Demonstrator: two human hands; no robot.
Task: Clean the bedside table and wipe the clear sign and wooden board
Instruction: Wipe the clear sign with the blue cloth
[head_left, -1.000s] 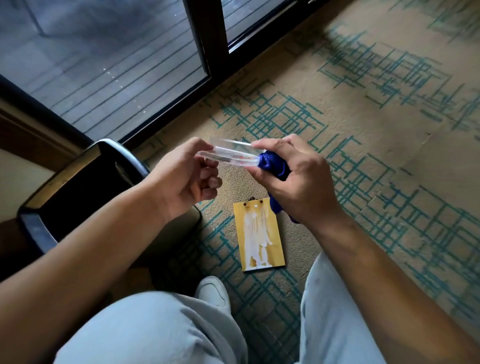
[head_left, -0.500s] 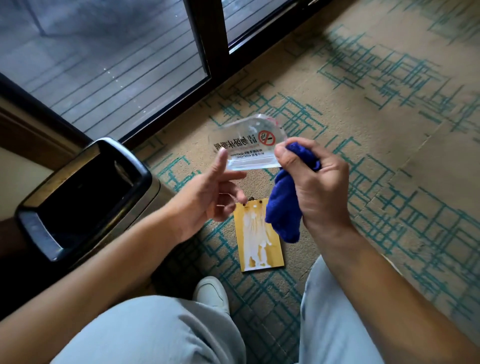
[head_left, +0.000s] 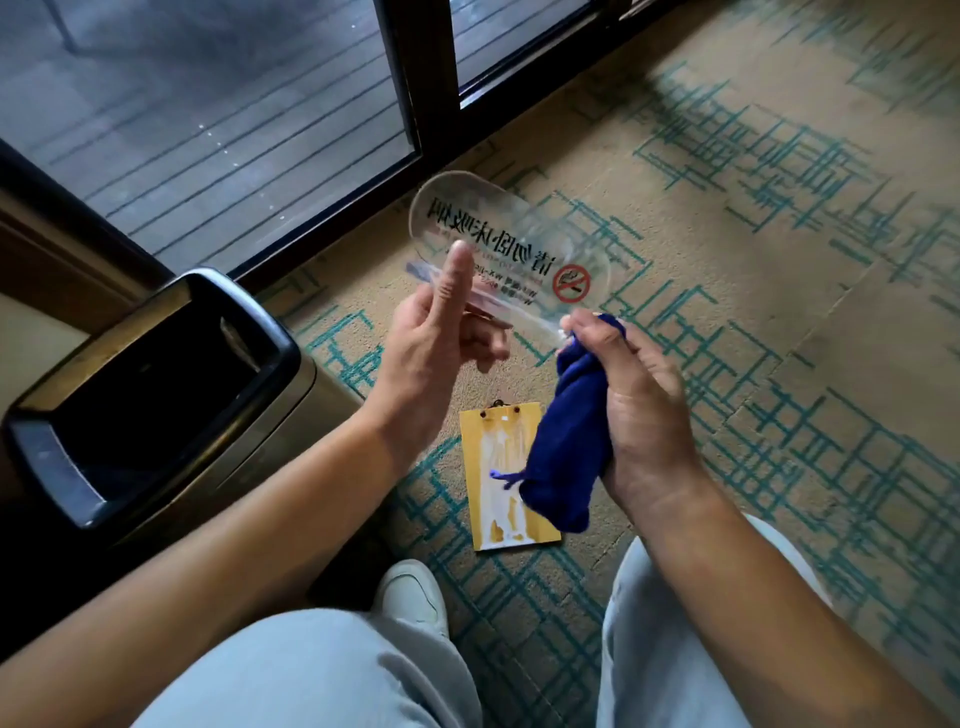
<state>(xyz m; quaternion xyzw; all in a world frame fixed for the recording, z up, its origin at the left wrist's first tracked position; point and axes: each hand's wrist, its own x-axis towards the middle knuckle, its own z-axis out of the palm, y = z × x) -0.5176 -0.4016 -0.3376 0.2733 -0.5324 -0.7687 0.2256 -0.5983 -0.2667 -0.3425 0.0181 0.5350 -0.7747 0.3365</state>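
Observation:
I hold the clear sign (head_left: 511, 244) up in front of me; it bears black lettering and a red no-smoking mark, seen from behind. My left hand (head_left: 436, 343) pinches its lower left edge, thumb upright against the face. My right hand (head_left: 636, 410) grips a bunched blue cloth (head_left: 566, 441) and touches the sign's lower right corner. The yellow wooden board (head_left: 498, 467), smeared with white streaks, lies on the carpet below my hands, partly hidden by the cloth.
A metal-rimmed waste bin (head_left: 156, 395) with a black inside stands at the left. A dark-framed glass door (head_left: 421, 93) runs behind. Patterned beige and teal carpet (head_left: 779, 260) spreads to the right. My knees and a white shoe (head_left: 410, 597) are at the bottom.
The sign has turned from edge-on to upright facing me and risen. My right hand with the cloth dropped from the sign's end to its lower right corner.

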